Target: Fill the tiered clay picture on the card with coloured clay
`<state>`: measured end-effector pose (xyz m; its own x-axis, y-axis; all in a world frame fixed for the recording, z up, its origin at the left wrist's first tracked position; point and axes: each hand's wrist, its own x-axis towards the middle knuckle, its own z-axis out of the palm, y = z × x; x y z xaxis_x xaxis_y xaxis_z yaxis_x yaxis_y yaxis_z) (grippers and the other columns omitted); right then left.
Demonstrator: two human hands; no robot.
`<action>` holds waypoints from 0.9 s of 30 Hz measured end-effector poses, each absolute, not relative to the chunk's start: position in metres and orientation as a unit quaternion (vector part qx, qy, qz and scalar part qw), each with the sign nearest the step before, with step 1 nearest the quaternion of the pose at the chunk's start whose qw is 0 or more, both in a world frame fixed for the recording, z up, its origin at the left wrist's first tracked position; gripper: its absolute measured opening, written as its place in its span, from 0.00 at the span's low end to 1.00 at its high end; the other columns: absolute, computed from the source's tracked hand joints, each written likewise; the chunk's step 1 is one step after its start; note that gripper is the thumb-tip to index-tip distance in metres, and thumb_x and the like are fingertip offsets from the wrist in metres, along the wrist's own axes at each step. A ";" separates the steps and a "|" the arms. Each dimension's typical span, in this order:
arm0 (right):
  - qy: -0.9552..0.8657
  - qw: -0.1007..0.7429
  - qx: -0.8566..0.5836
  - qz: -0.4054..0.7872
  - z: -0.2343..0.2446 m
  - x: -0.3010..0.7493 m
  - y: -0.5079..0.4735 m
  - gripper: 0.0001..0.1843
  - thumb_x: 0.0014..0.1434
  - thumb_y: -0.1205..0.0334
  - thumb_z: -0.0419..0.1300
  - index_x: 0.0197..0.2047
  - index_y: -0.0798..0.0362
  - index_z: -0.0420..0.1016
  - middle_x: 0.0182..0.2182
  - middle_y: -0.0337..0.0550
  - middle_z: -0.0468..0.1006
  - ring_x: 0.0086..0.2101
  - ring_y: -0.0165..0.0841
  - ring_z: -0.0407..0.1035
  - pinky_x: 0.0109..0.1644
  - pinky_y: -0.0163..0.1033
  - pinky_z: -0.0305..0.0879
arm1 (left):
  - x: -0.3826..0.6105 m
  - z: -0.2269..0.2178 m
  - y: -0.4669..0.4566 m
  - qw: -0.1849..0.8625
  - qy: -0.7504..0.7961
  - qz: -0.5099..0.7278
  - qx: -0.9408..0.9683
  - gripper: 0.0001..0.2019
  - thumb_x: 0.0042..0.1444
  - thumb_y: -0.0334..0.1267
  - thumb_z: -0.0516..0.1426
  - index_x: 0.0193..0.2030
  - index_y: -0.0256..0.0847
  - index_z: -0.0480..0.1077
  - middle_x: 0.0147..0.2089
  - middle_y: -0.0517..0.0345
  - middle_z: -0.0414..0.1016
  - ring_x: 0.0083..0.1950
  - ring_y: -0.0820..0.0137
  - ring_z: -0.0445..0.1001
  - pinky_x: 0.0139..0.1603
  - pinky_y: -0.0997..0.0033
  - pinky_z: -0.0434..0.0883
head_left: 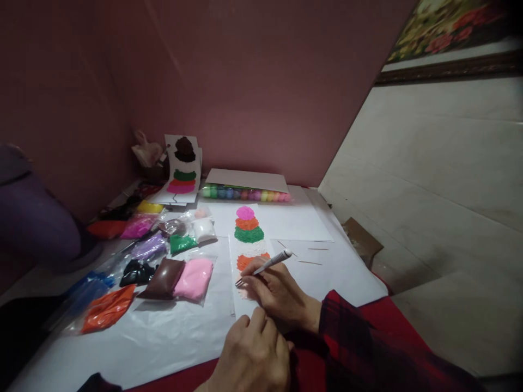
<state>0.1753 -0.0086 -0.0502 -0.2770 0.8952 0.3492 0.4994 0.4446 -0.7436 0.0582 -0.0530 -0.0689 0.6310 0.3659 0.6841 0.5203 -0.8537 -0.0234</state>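
Note:
My right hand [272,288] grips a slim fork-tipped tool [273,262] with a patterned white handle. Its tip touches the pale pink clay near the lower end of a narrow white paper strip [232,256]. Up the strip run textured clay patches: magenta [245,213], orange [247,224], green [249,234], white and orange again. Below it, at the table's near edge, my left hand [255,354] is closed with the fingers curled under; what they hold, if anything, is hidden.
Left of the strip lie several bags of coloured clay, among them pink [195,279], brown [161,279] and orange [108,309]. Behind stand a card with stacked clay shapes [183,174] and a long pack of coloured clay [247,194]. Thin sticks [310,263] lie at right.

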 end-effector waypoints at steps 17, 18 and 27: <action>-0.775 0.386 -0.453 0.215 -0.051 0.176 -0.006 0.07 0.58 0.72 0.54 0.34 0.54 0.71 0.31 0.43 0.75 0.33 0.32 0.69 0.39 0.38 0.67 | 0.057 -0.070 -0.053 0.114 -0.245 -0.347 -0.898 0.11 0.53 0.30 0.54 0.21 0.40 0.65 0.18 0.58 0.67 0.22 0.65 0.65 0.18 0.68 0.54; -0.774 0.387 -0.453 0.216 -0.052 0.176 -0.005 0.06 0.58 0.71 0.54 0.34 0.54 0.71 0.31 0.43 0.74 0.33 0.32 0.69 0.39 0.38 0.67 | 0.057 -0.069 -0.053 0.114 -0.247 -0.343 -0.899 0.11 0.53 0.29 0.54 0.21 0.40 0.66 0.19 0.58 0.67 0.22 0.65 0.65 0.18 0.68 0.54; -0.777 0.405 -0.442 0.194 -0.052 0.177 -0.006 0.06 0.58 0.71 0.53 0.34 0.53 0.70 0.30 0.42 0.74 0.34 0.33 0.69 0.41 0.40 0.65 | 0.057 -0.069 -0.052 0.115 -0.248 -0.346 -0.898 0.09 0.51 0.30 0.56 0.21 0.40 0.66 0.19 0.59 0.68 0.22 0.65 0.65 0.18 0.68 0.54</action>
<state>0.1771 -0.0061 -0.0524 -0.2813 0.8439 0.4569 0.5298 0.5335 -0.6593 0.0570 -0.0522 -0.0690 0.6378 0.3659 0.6777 0.5250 -0.8504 -0.0348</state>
